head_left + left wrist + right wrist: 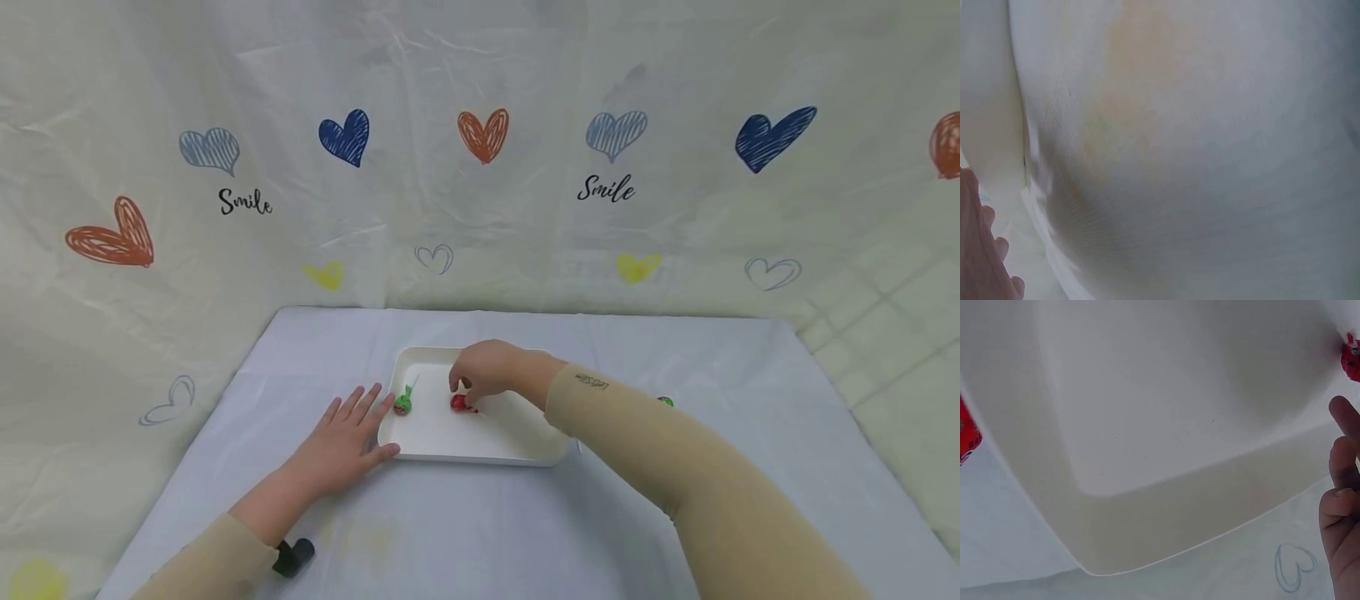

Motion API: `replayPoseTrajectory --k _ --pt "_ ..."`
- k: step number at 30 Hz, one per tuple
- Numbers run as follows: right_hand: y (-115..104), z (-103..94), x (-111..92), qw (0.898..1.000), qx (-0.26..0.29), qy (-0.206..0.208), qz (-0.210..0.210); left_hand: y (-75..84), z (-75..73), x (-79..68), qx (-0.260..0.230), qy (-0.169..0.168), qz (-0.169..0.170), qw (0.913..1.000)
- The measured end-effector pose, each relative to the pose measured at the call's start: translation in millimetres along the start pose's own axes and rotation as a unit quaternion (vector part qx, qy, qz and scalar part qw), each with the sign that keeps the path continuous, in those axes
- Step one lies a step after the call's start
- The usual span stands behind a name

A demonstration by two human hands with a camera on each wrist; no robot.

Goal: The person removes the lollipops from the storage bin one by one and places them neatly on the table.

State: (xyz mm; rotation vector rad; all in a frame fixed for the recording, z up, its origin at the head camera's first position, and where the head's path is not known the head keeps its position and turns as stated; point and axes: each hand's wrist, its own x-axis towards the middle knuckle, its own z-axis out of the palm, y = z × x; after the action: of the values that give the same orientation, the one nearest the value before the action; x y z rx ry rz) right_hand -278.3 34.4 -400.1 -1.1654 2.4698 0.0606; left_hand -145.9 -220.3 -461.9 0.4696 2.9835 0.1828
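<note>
A white tray (480,457) lies on the table in the head view. My left hand (341,446) has its fingers spread flat at the tray's left side, thumb at the near left corner. Beside those fingertips a green-wrapped lollipop (402,404) lies inside the tray. Near the tray's middle is a red-wrapped lollipop (458,403), its stick toward the right. My right hand (486,368) reaches down over it with bent fingers, fingertips right at its wrapper; I cannot tell whether they pinch it. The right wrist view shows this red lollipop (1352,360) beyond the curled fingers.
Right of the tray, a green wrapper (666,402) peeks out behind the right sleeve. Another red wrapper (967,434) lies outside the tray wall in the right wrist view. A black device (293,557) is at the left wrist. A printed curtain (480,217) hangs behind the table.
</note>
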Motion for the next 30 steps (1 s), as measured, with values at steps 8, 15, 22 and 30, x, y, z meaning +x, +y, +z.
replayPoseTrajectory --k 8,15,22,30 --pt "5.8 -1.3 -7.0 0.998 0.066 0.011 0.004 1.7 -2.1 -1.1 -0.001 0.000 -0.001 1.0000" --pt "2.6 2.0 -5.1 0.997 0.075 0.015 -0.009 2.2 -4.8 -2.3 0.004 0.001 0.002 1.0000" --pt "-6.4 4.4 -2.8 0.996 0.084 0.000 -0.021 0.6 -2.6 -1.1 0.001 0.003 0.004 1.0000" --pt "-9.6 7.2 -2.5 0.996 0.087 -0.015 -0.008 0.5 -0.6 0.0 -0.002 0.002 0.003 1.0000"
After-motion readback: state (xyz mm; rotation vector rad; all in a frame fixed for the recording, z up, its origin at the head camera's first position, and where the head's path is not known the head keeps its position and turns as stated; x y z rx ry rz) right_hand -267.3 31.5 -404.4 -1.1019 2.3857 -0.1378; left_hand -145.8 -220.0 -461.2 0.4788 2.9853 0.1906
